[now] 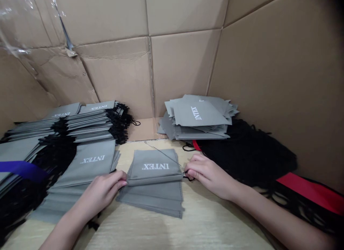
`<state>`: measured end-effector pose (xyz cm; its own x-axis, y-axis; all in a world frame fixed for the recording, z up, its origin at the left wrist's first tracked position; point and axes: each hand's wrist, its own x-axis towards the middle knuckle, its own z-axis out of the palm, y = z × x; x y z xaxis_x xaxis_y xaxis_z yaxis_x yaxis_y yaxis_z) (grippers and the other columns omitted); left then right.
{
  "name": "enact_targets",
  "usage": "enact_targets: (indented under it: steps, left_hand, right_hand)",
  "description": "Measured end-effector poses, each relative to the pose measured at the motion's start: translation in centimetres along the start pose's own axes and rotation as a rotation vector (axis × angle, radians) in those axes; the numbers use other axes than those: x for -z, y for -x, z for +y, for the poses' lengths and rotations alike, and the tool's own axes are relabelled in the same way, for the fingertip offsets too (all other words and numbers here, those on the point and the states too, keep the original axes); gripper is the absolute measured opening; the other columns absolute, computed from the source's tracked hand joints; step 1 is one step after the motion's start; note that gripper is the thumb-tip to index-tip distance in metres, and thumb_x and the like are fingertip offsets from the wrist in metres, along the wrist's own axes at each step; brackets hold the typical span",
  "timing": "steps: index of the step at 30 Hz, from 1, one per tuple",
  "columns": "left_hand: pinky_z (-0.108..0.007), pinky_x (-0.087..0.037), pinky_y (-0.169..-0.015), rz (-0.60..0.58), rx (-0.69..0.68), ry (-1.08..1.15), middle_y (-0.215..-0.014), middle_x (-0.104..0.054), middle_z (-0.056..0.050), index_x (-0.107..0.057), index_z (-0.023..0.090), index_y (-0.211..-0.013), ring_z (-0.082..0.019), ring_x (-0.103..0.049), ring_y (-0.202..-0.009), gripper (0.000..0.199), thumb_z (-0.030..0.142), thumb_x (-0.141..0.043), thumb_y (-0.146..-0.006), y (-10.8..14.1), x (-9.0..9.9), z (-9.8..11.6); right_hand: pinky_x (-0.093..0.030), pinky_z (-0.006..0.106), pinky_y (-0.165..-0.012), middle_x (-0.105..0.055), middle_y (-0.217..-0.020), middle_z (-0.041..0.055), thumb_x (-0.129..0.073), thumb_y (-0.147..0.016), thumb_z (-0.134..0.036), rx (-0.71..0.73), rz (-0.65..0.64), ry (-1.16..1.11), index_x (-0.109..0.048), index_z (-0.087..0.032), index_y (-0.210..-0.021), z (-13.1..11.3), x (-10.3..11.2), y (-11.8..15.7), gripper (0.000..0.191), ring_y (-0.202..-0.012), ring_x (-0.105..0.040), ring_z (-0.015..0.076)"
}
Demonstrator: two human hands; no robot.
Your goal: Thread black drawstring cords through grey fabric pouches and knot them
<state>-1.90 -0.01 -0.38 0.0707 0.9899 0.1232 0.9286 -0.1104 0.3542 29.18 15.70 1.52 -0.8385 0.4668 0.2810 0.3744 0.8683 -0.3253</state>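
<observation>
A grey INTEX drawstring pouch lies folded over on the pale wood-grain table, directly in front of the person, with its printed side up. Its lower layers reach toward the person; whether they belong to this pouch or to another beneath it is hard to tell from this view. The left hand is at the pouch's left end, its fingers closed and pinching the folded edge. The right hand is at the right end, its fingers also closed and pinching the fold beside a short black cord. A thin wire runs diagonally across the pouch's top toward the right hand.

To the left, a stack of pouches sits just beside the left hand, with more stacks behind it, their black cords bunched together. A loose pile of pouches stands ahead to the right, above a heap of black cords and a red item. A purple strip crosses the far-left stack, and cardboard walls enclose the table.
</observation>
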Motion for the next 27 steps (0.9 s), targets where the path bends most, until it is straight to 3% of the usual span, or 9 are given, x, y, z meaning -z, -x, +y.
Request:
enact_targets:
  steps: [6,10,18,24,27]
  left_hand:
    - [-0.02,-0.033,-0.06,-0.03,-0.089,-0.07,-0.07,-0.049,0.0,-0.041,0.021,-0.074,-0.013,-0.049,-0.063,0.025,0.021,-0.025,-0.092,0.0,0.1,-0.2]
    - [-0.02,-0.032,-0.057,-0.059,-0.044,-0.089,-0.065,-0.048,0.001,-0.041,0.021,-0.073,-0.013,-0.047,-0.059,0.024,0.019,-0.024,-0.09,0.2,0.5,-0.8]
    - [-0.019,-0.031,-0.054,-0.073,-0.021,-0.141,-0.06,-0.046,0.002,-0.043,0.022,-0.073,-0.012,-0.044,-0.053,0.022,0.022,-0.028,-0.089,0.5,0.5,-1.4]
    - [-0.018,-0.034,-0.054,-0.012,-0.065,-0.134,-0.059,-0.051,0.002,-0.049,0.021,-0.073,-0.012,-0.048,-0.052,0.025,0.021,-0.03,-0.089,0.6,0.5,-1.2]
    - [-0.017,-0.036,-0.054,0.027,-0.07,-0.141,-0.06,-0.055,0.001,-0.052,0.022,-0.075,-0.012,-0.051,-0.053,0.026,0.02,-0.031,-0.089,0.7,0.7,-0.8]
  right_hand:
    - [-0.04,0.029,-0.07,-0.056,-0.07,0.0026,-0.037,-0.093,-0.027,-0.005,0.037,-0.08,-0.059,-0.02,-0.066,1.3,0.1,-0.2,0.035,-0.075,-0.052,0.0177]
    - [-0.041,0.029,-0.067,-0.055,-0.064,0.0017,-0.033,-0.095,-0.032,-0.09,0.05,-0.19,-0.056,-0.019,-0.063,3.1,0.2,-0.2,0.041,-0.068,-0.053,0.0169]
    - [-0.041,0.03,-0.073,-0.06,-0.071,0.0034,-0.037,-0.094,-0.036,-0.105,0.01,-0.223,-0.063,-0.019,-0.072,4.5,-0.6,-0.5,0.038,-0.079,-0.052,0.0189]
    - [-0.041,0.031,-0.076,-0.06,-0.071,0.0038,-0.033,-0.094,-0.036,-0.131,0.028,-0.195,-0.059,-0.02,-0.066,5.0,-0.8,-0.6,0.041,-0.081,-0.052,0.0194]
    - [-0.041,0.031,-0.077,-0.059,-0.077,0.004,-0.036,-0.093,-0.037,-0.161,0.036,-0.179,-0.064,-0.021,-0.078,4.9,-0.9,-0.4,0.036,-0.084,-0.053,0.0199]
